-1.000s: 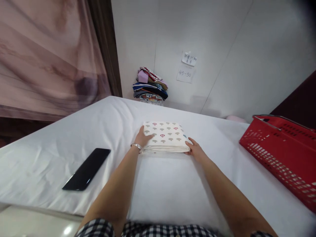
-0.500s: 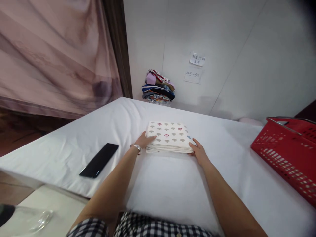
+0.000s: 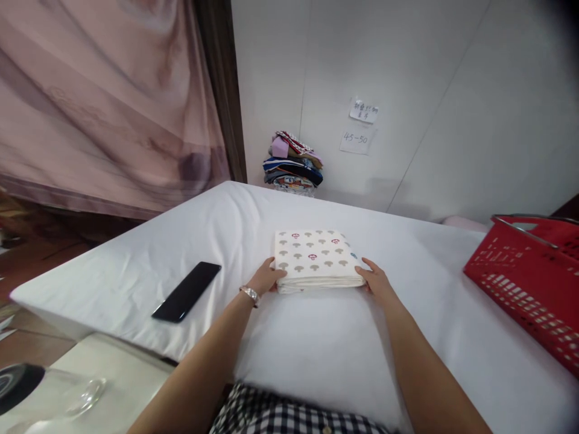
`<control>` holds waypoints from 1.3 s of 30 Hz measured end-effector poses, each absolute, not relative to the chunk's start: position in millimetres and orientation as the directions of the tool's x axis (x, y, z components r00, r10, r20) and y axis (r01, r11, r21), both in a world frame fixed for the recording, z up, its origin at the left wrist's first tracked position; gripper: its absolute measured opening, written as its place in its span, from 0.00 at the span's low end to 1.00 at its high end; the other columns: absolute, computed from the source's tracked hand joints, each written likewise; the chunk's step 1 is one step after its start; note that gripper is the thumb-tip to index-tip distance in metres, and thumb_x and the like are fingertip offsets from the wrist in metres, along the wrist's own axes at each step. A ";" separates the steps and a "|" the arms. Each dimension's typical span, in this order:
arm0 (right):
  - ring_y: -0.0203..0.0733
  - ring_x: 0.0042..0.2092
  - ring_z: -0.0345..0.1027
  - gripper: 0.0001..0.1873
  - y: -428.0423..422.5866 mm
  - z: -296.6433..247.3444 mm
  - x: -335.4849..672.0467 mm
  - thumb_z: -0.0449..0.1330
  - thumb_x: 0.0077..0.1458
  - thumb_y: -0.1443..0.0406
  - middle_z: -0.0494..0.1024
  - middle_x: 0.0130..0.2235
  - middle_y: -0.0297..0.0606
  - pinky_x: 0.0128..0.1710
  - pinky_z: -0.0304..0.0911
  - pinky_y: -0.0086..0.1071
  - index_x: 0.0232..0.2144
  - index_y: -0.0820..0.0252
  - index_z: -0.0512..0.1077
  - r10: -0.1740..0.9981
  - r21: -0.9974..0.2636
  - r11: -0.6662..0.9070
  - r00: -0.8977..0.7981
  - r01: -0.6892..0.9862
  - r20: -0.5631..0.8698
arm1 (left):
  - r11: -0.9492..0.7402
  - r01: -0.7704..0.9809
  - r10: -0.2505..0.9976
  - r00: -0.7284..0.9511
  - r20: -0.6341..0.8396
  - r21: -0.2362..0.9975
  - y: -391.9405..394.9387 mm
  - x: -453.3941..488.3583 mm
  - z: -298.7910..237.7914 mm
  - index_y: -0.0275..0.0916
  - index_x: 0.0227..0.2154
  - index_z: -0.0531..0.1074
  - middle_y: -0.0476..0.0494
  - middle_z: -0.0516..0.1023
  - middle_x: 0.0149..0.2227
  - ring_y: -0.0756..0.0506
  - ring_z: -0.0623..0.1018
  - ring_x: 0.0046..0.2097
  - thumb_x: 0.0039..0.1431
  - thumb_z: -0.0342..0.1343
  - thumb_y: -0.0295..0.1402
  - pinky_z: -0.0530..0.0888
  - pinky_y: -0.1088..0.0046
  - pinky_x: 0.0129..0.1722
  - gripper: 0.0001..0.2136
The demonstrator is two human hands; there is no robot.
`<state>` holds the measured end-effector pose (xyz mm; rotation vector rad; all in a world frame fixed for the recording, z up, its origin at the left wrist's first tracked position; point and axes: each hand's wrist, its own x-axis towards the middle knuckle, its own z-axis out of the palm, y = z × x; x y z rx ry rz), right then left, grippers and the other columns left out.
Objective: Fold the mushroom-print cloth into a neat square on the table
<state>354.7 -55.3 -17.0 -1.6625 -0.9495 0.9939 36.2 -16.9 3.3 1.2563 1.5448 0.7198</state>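
Observation:
A folded white cloth point(image 3: 319, 250) printed with grey and red mushrooms lies flat on the white-covered table point(image 3: 407, 265) in front of me. Its layered folded edge faces my body. My left hand point(image 3: 266, 277), with a metal-banded watch on the wrist, grips the near left corner, thumb on top and fingers at the side and below. At the near right corner, my right hand point(image 3: 375, 280) holds the cloth the same way. The fingertips under the cloth are hidden.
A black phone point(image 3: 187, 292) lies to the left. On the right stands a red plastic basket point(image 3: 525, 289) with a metal handle. Folded fabrics point(image 3: 294, 163) are piled beyond the far edge by the wall. A clear bottle point(image 3: 67, 392) with a dark cap is at lower left.
The cloth and both hands have come slightly nearer to me and a little to the right. My hands keep their hold on its near corners. The view has shifted slightly.

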 end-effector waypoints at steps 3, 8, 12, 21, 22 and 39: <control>0.34 0.22 0.62 0.35 -54.4 -19.0 355.8 0.62 0.44 0.54 0.73 0.29 0.35 0.20 0.57 0.28 0.55 0.56 0.62 0.912 -0.932 -0.274 0.372 0.236 -0.174 | 0.237 0.499 0.951 0.055 -0.303 0.834 -20.9 32.8 3.5 0.36 0.61 0.47 0.41 0.77 0.36 0.46 0.75 0.29 0.49 0.57 0.37 0.71 0.73 0.26 0.37; 0.47 0.45 0.67 0.28 -60.6 -6.5 346.3 0.55 0.50 0.55 0.73 0.46 0.41 0.45 0.62 0.37 0.53 0.56 0.65 0.910 -0.798 -0.099 0.378 0.595 0.170 | -0.058 0.808 0.997 0.018 0.074 0.586 -19.5 32.3 20.7 0.38 0.57 0.57 0.37 0.69 0.50 0.39 0.72 0.48 0.51 0.53 0.42 0.69 0.65 0.44 0.30; 0.45 0.62 0.45 0.27 -68.2 3.8 324.1 0.45 0.58 0.55 0.57 0.61 0.38 0.59 0.45 0.38 0.57 0.57 0.59 0.900 -0.549 0.172 0.096 0.818 0.425 | -0.355 0.819 0.919 0.219 0.327 0.450 -10.5 49.4 29.3 0.38 0.56 0.59 0.39 0.60 0.59 0.42 0.59 0.60 0.57 0.48 0.44 0.58 0.66 0.57 0.25; 0.48 0.65 0.31 0.33 -66.5 -12.6 309.3 0.43 0.58 0.49 0.45 0.64 0.39 0.59 0.36 0.49 0.61 0.58 0.52 0.998 -0.345 0.062 -0.064 0.937 0.006 | -0.371 0.823 0.927 0.357 0.118 0.429 -7.1 65.1 -14.8 0.46 0.57 0.56 0.46 0.48 0.64 0.42 0.45 0.65 0.59 0.43 0.47 0.51 0.55 0.59 0.25; 0.48 0.65 0.31 0.33 -67.1 -11.9 310.4 0.42 0.58 0.49 0.45 0.64 0.39 0.60 0.34 0.49 0.61 0.58 0.52 0.998 -0.340 0.054 -0.060 0.939 -0.008 | -0.368 0.826 0.928 0.356 0.112 0.427 -7.5 64.5 -14.9 0.46 0.57 0.56 0.46 0.48 0.64 0.42 0.45 0.65 0.59 0.43 0.47 0.50 0.55 0.59 0.25; 0.45 0.65 0.29 0.33 63.7 13.6 234.4 0.38 0.60 0.49 0.42 0.65 0.40 0.60 0.30 0.47 0.62 0.58 0.46 0.956 -0.105 0.286 -0.276 0.952 0.098 | -0.368 0.866 0.928 0.365 0.076 0.339 -8.6 65.9 -15.6 0.43 0.60 0.53 0.47 0.45 0.65 0.41 0.44 0.65 0.59 0.40 0.48 0.48 0.48 0.59 0.28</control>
